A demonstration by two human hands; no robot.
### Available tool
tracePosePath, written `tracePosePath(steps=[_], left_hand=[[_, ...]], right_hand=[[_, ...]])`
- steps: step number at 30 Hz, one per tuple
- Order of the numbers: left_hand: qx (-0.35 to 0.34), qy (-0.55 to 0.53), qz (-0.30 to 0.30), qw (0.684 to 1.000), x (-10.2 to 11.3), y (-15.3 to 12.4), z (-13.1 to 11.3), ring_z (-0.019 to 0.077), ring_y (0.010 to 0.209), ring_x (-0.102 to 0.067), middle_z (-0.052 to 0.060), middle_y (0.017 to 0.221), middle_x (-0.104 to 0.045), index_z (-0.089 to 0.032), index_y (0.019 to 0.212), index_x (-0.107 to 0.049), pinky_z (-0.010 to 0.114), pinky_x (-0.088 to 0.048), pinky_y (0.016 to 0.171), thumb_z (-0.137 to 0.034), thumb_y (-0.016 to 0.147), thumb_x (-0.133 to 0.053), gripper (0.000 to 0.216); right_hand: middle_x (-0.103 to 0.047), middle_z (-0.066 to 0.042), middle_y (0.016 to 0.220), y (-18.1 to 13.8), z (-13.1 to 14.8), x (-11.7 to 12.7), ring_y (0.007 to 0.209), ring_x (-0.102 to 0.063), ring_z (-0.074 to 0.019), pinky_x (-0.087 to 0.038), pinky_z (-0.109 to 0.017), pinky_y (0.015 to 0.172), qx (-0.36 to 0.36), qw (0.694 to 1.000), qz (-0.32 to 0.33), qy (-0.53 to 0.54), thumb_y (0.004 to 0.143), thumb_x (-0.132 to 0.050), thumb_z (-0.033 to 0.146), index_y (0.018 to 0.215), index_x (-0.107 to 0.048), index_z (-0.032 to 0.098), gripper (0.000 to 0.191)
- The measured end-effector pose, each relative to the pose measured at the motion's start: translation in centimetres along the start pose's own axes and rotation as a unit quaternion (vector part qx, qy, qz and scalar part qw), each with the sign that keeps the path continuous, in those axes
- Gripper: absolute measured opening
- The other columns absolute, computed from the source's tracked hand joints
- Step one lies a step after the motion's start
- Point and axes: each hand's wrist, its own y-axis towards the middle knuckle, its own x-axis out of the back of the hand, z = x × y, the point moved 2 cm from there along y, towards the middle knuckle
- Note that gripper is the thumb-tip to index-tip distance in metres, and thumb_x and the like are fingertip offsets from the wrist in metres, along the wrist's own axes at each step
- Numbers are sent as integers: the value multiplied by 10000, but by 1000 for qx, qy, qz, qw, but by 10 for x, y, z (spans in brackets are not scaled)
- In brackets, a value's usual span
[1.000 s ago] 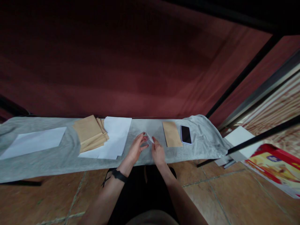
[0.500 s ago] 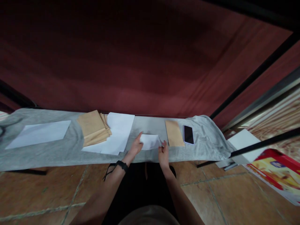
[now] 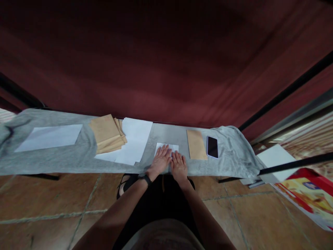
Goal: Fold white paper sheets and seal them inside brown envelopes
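White paper [image 3: 174, 147], a small piece, lies flat on the table under both hands, its far edge showing beyond the fingertips. The left hand [image 3: 161, 160] and the right hand [image 3: 179, 166] press down side by side, fingers stretched out, grasping nothing. Being smaller than the loose sheets, the piece looks already folded; how many folds it has, or whether its creases are finished, cannot be told. Just right of the hands, a single brown envelope [image 3: 197, 145] lies flat, apart from the paper; its contents, if any, are hidden. Beyond it rests a phone [image 3: 212, 147]. Left of the hands, a stack of white sheets [image 3: 137, 139] appears unfolded, partly beneath a pile of brown envelopes [image 3: 105, 128]; farther left lies another white sheet [image 3: 52, 137]. Grey cloth [image 3: 166, 133] covers the table.
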Motion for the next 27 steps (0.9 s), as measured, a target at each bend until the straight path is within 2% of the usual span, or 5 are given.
tracePosePath(steps=[4,14,18,21,27], left_hand=[[-58,27,43,997,-9,-3,-9,220,1524,-274,120,1616,-372,-141,1511,-423,472,-147,1266,-282,1013,-274,538],[-72,69,44,994,-4,-8,6,248,1540,-226,142,1629,-334,-127,1529,-390,468,-109,1267,-394,1015,-345,581],[-85,96,46,991,-4,-8,2,259,1524,-269,181,1603,-370,-72,1523,-379,464,-149,1263,-328,999,-370,583],[-86,126,50,987,-5,-8,2,262,1519,-281,194,1593,-381,-51,1522,-372,471,-176,1258,-276,988,-366,580],[-64,109,52,991,-9,-8,9,212,1529,-258,135,1618,-360,-93,1547,-345,423,-188,1261,-284,1005,-291,577]], right_hand=[[-495,-136,1525,-1,-1,2,1398,-475,-279,-299,-501,1184,1,1000,15,0,1029,-329,203,1480,-492,117,487],[-577,-166,1448,21,-5,5,1386,-476,-260,-293,-480,1189,-55,996,34,54,1034,-309,234,1371,-594,74,469],[-505,-139,1521,42,5,-4,1427,-429,-206,-316,-419,1186,-21,993,89,81,1066,-235,270,1430,-534,89,505],[-448,-153,1561,46,10,-11,1469,-373,-228,-276,-455,1206,-8,991,121,59,1069,-260,293,1506,-440,91,514],[-393,-158,1589,39,2,-13,1480,-357,-262,-262,-494,1202,1,994,110,5,1069,-271,301,1526,-416,105,518]])
